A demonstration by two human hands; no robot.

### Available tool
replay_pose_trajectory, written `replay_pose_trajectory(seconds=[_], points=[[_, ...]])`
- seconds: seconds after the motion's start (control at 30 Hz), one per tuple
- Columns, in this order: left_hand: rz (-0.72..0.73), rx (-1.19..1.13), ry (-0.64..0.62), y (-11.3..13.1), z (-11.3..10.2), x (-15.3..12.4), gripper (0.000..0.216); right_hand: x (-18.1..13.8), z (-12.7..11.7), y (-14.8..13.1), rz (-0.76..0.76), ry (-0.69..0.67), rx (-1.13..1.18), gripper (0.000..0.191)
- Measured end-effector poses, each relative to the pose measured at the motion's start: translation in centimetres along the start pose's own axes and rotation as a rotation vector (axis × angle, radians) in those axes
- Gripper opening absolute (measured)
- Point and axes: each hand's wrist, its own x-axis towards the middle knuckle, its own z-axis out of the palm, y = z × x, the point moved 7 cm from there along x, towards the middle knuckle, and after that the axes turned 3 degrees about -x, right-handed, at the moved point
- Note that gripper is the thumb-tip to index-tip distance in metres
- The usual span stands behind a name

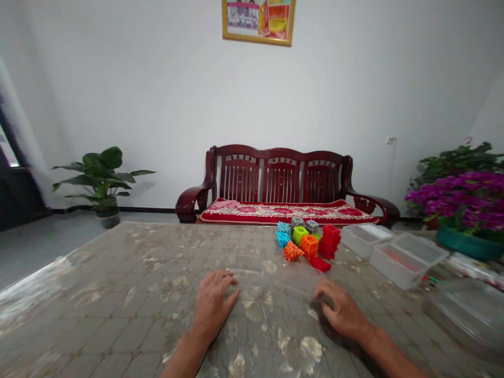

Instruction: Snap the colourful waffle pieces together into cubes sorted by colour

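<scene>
A clear plastic container [244, 272] stands on the patterned tabletop in front of me. My left hand [215, 296] rests at its left side, fingertips on its near-left edge and thumb apart from the fingers. To the right of the container is a clear plastic lid [296, 277], slightly blurred. At the lid's right corner my right hand [342, 307] has its fingers curled, with the lid's edge at the fingertips. Just beyond the lid sits a cluster of linked plastic blocks: blue [282, 239], grey [297, 224], green [300, 234], orange [309, 245] and red [329, 241].
Translucent boxes [397, 265] stand at the right, one with orange pieces inside. Another clear box [468, 310] lies nearer. Purple flowers in a green pot [468, 242] stand at the right edge. Beyond the table [118, 294] is a wooden bench [281, 173].
</scene>
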Motion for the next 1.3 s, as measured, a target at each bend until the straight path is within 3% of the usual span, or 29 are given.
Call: replay_pose_trajectory(seconds=[0.1, 0.27, 0.4, 0.53, 0.63, 0.9, 1.0, 1.3], points=[[0.003, 0.000, 0.020, 0.0, -0.1, -0.1, 0.007, -2.3, -1.8, 1.9, 0.047, -0.082, 0.016, 0.031], [-0.001, -0.041, 0.042, 0.0, -0.2, -0.3, 0.023, -2.3, -3.6, 3.3, 0.133, 0.027, -0.051, 0.033], [-0.054, -0.068, 0.075, -0.8, 0.0, -0.5, 0.034, -0.3, -0.6, 2.0, 0.095, -0.038, -0.206, 0.043], [-0.152, -0.105, 0.064, -2.3, 0.9, -0.5, 0.039, 0.3, 3.3, 1.7, 0.168, -0.289, -0.278, 0.063], [-0.219, -0.156, 0.043, -3.1, 1.6, -0.5, 0.040, -0.6, 4.2, 2.1, 0.204, -0.411, -0.306, 0.065], [-0.286, -0.284, -0.030, -3.9, 3.2, -0.7, 0.043, -4.7, 0.2, 4.6, 0.144, -0.488, -0.312, 0.059], [-0.304, -0.306, -0.031, -4.0, 3.3, -0.8, 0.044, -6.1, -1.5, 6.6, 0.145, -0.452, -0.327, 0.058], [-0.316, -0.335, -0.048, -3.9, 3.2, -0.7, 0.044, -7.8, -5.6, 14.6, 0.279, -0.123, -0.470, 0.054]])
